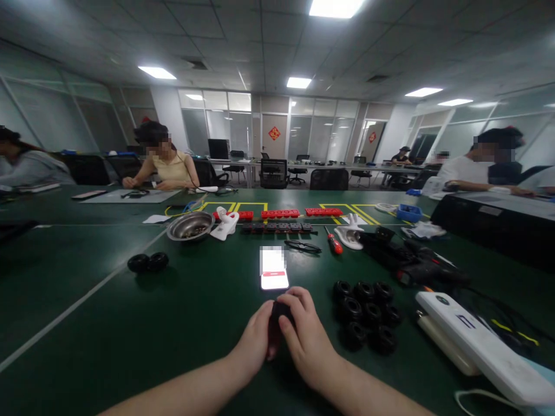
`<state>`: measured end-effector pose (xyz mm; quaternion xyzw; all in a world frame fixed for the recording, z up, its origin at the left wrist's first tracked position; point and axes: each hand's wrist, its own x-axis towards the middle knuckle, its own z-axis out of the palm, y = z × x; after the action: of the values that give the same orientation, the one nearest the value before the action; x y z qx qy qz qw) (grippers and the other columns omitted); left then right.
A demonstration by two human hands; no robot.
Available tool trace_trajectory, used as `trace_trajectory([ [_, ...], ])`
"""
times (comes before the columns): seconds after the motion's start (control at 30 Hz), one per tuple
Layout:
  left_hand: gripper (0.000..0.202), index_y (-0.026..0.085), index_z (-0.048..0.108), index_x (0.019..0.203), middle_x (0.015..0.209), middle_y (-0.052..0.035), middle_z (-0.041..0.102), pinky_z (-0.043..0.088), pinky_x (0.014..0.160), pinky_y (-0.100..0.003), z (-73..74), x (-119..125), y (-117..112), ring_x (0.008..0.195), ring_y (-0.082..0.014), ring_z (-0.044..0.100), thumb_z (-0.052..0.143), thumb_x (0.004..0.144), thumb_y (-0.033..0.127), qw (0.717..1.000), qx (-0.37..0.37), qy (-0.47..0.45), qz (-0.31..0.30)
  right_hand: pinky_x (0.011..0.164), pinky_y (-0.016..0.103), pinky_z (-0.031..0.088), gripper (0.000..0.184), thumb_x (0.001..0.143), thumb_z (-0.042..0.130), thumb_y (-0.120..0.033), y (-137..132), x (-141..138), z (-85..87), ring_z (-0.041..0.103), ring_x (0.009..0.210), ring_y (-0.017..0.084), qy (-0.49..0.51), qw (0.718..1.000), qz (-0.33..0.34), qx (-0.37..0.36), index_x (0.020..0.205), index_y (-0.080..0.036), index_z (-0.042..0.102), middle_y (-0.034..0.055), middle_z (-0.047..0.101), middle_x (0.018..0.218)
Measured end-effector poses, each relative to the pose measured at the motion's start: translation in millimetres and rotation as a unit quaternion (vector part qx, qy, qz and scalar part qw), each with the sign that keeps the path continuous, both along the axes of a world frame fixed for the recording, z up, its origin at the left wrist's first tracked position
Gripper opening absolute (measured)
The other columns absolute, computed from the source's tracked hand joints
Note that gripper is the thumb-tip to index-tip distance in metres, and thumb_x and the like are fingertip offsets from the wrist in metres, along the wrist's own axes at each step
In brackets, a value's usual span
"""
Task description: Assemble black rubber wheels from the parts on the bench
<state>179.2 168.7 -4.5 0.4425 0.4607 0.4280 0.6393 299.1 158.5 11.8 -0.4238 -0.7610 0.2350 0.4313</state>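
My left hand and my right hand are closed together around a small black tyre, low in the middle of the view. Fingers cover most of it. Just beyond them a lit phone lies on the green table. To the right, several black tyres sit in a close group. Two more black tyres rest side by side on the left.
Further back are a metal bowl, red plastic trays, glasses, a red screwdriver and a blue box. A black power tool and a white device occupy the right. People sit at the tables around.
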Motion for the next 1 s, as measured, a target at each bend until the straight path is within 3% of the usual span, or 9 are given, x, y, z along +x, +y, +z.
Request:
trace_trajectory([
  [0.13, 0.048, 0.017, 0.045, 0.087, 0.056, 0.0031, 0.05, 0.038, 0.035, -0.022, -5.0, -4.5, 5.9, 0.039, -0.0104, 0.048, 0.036, 0.07, 0.061, 0.997, -0.039, -0.061, -0.033, 0.092, 0.035, 0.034, 0.053, 0.07, 0.051, -0.012, -0.8, 0.5, -2.8, 0.038, 0.107, 0.022, -0.018, 1.0, -0.004, -0.02, 0.118, -0.023, 0.031, 0.0083, 0.031, 0.12],
  [0.2, 0.047, 0.018, 0.044, 0.088, 0.057, 0.0035, 0.051, 0.039, 0.037, -0.022, -6.2, -4.7, 7.0, 0.039, -0.0101, 0.049, 0.044, 0.067, 0.059, 0.997, -0.028, -0.071, -0.028, 0.089, 0.036, 0.036, 0.056, 0.07, 0.053, -0.017, 2.3, 3.1, -4.5, 0.042, 0.103, 0.022, -0.012, 0.999, -0.016, -0.024, 0.12, -0.022, 0.028, 0.0093, 0.033, 0.119],
  [0.4, 0.044, 0.017, 0.044, 0.088, 0.053, 0.0041, 0.05, 0.037, 0.038, -0.021, -8.3, -4.4, 8.6, 0.039, -0.0096, 0.048, 0.044, 0.069, 0.057, 0.997, 0.0, -0.072, 0.023, 0.059, 0.029, 0.044, 0.019, 0.081, 0.045, -0.033, 16.4, 9.8, 1.6, 0.053, 0.064, 0.017, -0.062, 0.986, -0.027, -0.153, 0.093, -0.019, 0.049, 0.0024, 0.056, 0.072],
  [0.47, 0.046, 0.016, 0.044, 0.089, 0.053, 0.0033, 0.052, 0.037, 0.039, -0.022, -7.6, -5.2, 10.3, 0.039, -0.01, 0.049, 0.044, 0.069, 0.058, 0.998, -0.007, -0.065, 0.016, 0.064, 0.03, 0.044, 0.018, 0.079, 0.049, -0.028, 19.2, 11.8, 7.2, 0.054, 0.07, 0.018, -0.089, 0.987, -0.004, -0.132, 0.094, -0.019, 0.051, 0.0036, 0.058, 0.078],
  [0.6, 0.047, 0.015, 0.043, 0.094, 0.061, -0.0008, 0.057, 0.041, 0.043, -0.023, -4.1, -7.1, 15.1, 0.044, -0.0118, 0.054, 0.051, 0.067, 0.052, 0.996, -0.038, -0.082, 0.003, 0.083, 0.033, 0.039, 0.044, 0.073, 0.051, -0.014, 21.8, 17.5, 11.3, 0.049, 0.097, 0.019, -0.114, 0.991, 0.055, -0.042, 0.115, -0.023, 0.042, 0.0061, 0.051, 0.108],
  [0.73, 0.04, 0.014, 0.042, 0.096, 0.069, -0.0024, 0.056, 0.042, 0.044, -0.022, -0.5, -7.9, 15.1, 0.05, -0.0114, 0.054, 0.05, 0.071, 0.044, 0.993, -0.044, -0.101, 0.034, 0.082, 0.035, 0.04, 0.056, 0.072, 0.056, -0.025, 25.9, 20.9, 2.5, 0.05, 0.095, 0.021, -0.109, 0.991, 0.009, -0.07, 0.123, -0.023, 0.033, 0.0068, 0.051, 0.11],
  [0.83, 0.036, 0.015, 0.042, 0.094, 0.07, -0.0009, 0.055, 0.041, 0.043, -0.022, -0.8, -7.9, 11.5, 0.05, -0.0105, 0.053, 0.05, 0.071, 0.042, 0.997, -0.006, -0.076, 0.026, 0.065, 0.029, 0.044, 0.027, 0.082, 0.043, -0.037, 30.2, 20.8, -2.5, 0.055, 0.071, 0.016, -0.071, 0.988, -0.009, -0.139, 0.101, -0.018, 0.05, 0.0029, 0.058, 0.08],
  [0.93, 0.037, 0.015, 0.044, 0.092, 0.07, -0.0011, 0.056, 0.038, 0.044, -0.021, -3.3, -9.1, 10.1, 0.05, -0.0105, 0.055, 0.055, 0.069, 0.042, 0.997, 0.068, -0.024, -0.015, 0.051, 0.023, 0.04, 0.037, 0.086, 0.033, -0.041, 32.7, 20.7, -1.1, 0.051, 0.054, 0.013, -0.055, 0.983, 0.024, -0.172, 0.066, -0.017, 0.052, -0.0017, 0.051, 0.055],
  [1.0, 0.041, 0.014, 0.047, 0.094, 0.073, -0.0027, 0.058, 0.038, 0.045, -0.021, -4.3, -11.2, 12.4, 0.052, -0.0114, 0.057, 0.055, 0.068, 0.046, 0.995, 0.091, -0.009, -0.036, 0.049, 0.023, 0.039, 0.034, 0.085, 0.037, -0.04, 32.6, 21.2, 2.5, 0.05, 0.052, 0.012, -0.058, 0.984, 0.033, -0.167, 0.065, -0.017, 0.053, -0.0017, 0.051, 0.054],
])
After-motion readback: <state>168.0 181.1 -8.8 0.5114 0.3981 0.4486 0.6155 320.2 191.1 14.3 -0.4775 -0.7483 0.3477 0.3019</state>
